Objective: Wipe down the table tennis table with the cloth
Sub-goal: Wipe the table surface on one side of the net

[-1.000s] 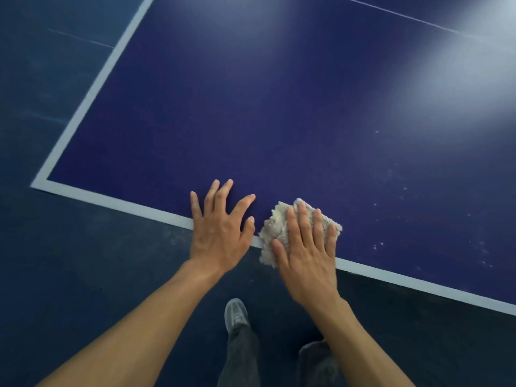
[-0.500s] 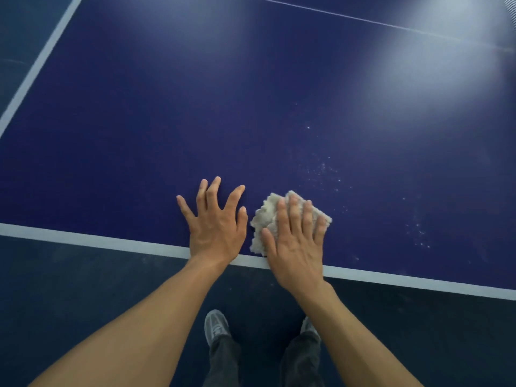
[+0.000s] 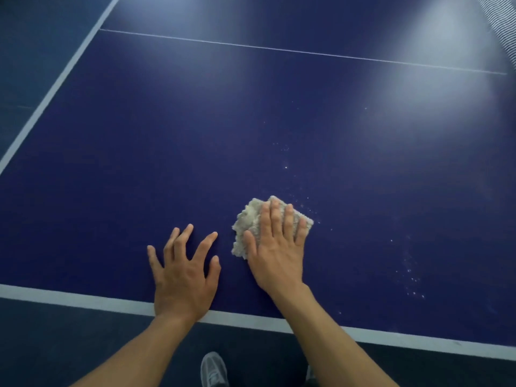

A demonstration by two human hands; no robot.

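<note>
The table tennis table [image 3: 195, 141] fills most of the head view, its dark blue top bounded by a white near edge line [image 3: 83, 301] running along the bottom and a white side line [image 3: 55, 85] slanting up at the left, with a thin white centre line [image 3: 279, 50] crossing farther out. The left hand [image 3: 184, 277] lies flat on the blue surface with fingers spread, gripping nothing, its heel right at the near edge line. Just beside it, apart by a narrow strip of table, the right hand [image 3: 276, 247] presses palm-down with straight fingers on the cloth [image 3: 247, 222], a pale, nubbly folded rag lying a little way in from the near edge; the hand pins it flat rather than closing around it. Small white specks [image 3: 410, 277] dot the surface to the right of the cloth and a few beyond it. The broad stretch of tabletop ahead and to both sides is open. A ribbed strip, possibly the net [image 3: 502, 26], shows at the top right corner. Below the near edge lies dark floor [image 3: 69, 344], with a grey shoe [image 3: 213, 370] between the forearms
</note>
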